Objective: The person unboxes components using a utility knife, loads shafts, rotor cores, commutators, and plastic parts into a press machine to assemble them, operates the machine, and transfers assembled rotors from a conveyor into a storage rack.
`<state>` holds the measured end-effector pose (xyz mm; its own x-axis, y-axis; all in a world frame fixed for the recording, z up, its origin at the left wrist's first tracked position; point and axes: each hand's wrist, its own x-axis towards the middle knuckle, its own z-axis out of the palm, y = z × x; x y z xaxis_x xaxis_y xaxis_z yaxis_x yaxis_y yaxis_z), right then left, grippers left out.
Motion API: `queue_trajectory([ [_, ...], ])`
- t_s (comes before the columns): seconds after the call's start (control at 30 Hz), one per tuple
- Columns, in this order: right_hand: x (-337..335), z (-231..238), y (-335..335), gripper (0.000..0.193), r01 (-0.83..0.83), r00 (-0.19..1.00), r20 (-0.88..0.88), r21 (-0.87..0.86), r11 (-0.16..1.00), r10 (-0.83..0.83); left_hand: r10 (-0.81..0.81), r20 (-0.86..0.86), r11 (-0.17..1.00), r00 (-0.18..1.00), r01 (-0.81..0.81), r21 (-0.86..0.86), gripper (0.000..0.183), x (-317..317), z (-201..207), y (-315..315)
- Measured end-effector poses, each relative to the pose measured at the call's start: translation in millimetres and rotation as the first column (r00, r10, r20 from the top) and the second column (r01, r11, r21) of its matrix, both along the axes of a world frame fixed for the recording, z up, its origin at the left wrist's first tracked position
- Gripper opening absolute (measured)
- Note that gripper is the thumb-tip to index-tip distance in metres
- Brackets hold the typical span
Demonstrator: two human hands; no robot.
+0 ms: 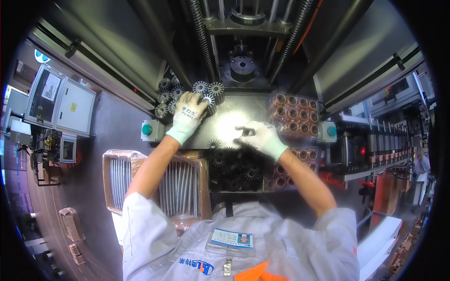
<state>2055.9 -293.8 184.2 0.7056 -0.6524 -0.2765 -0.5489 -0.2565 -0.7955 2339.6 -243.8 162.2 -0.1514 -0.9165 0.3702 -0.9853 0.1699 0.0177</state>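
My left hand (189, 115), in a white glove with a pale green cuff, is closed around a slotted metal core (208, 100) at the right edge of a cluster of similar toothed cores (164, 97). Its fingers reach over the core's top. Above the bright metal work plate (225, 105), my gloved right hand (262, 138) has thumb and fingers bent but apart, with dark fingertips and nothing visible between them. Just below it lie black star-shaped pieces (218, 161) in a dark bin. Right of it stands a clear tray of copper-coloured rings (293, 114).
A press fixture (242, 69) stands at the back between upright rods and coil springs. Green push buttons (147, 129) flank the plate. A cardboard box (204, 187) of metal shafts sits near left; a second tray of copper-coloured rings (280, 181) is near right.
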Motion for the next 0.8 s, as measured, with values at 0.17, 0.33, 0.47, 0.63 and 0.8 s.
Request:
queue_trajectory([
  [0.17, -4.1, -5.7, 4.6, 0.031, -0.024, 0.959, 0.251, -0.394, 0.919, 0.133, -0.032, -0.018, 0.999, 0.999, 0.033, 0.043, 0.043, -4.7, 4.5, -9.2],
  [0.33, -11.6, -11.9, -5.7, 0.021, -0.022, 0.914, 0.364, -0.401, 0.916, 0.181, -0.170, -0.019, 0.985, 0.985, 0.170, 0.010, 0.032, -11.8, -3.5, 5.9],
  [0.47, -3.1, -31.6, -22.3, 0.025, -0.095, 0.882, 0.448, -0.131, 0.987, 0.144, -0.121, -0.102, 0.993, 0.987, 0.122, 0.006, 0.030, -20.0, 9.1, 9.3],
  [0.63, 13.2, 34.9, -57.7, 0.036, 0.237, 0.773, 0.609, -0.021, 0.971, -0.176, 0.014, -0.298, 1.000, 0.955, -0.012, 0.008, 0.036, -27.2, 38.0, 38.7],
  [0.8, 38.9, 76.6, -133.5, 0.033, 0.375, 0.550, 0.716, 0.248, 0.893, -0.430, -0.071, -0.511, 0.996, 0.857, 0.030, -0.088, 0.034, -33.0, 81.2, 50.4],
])
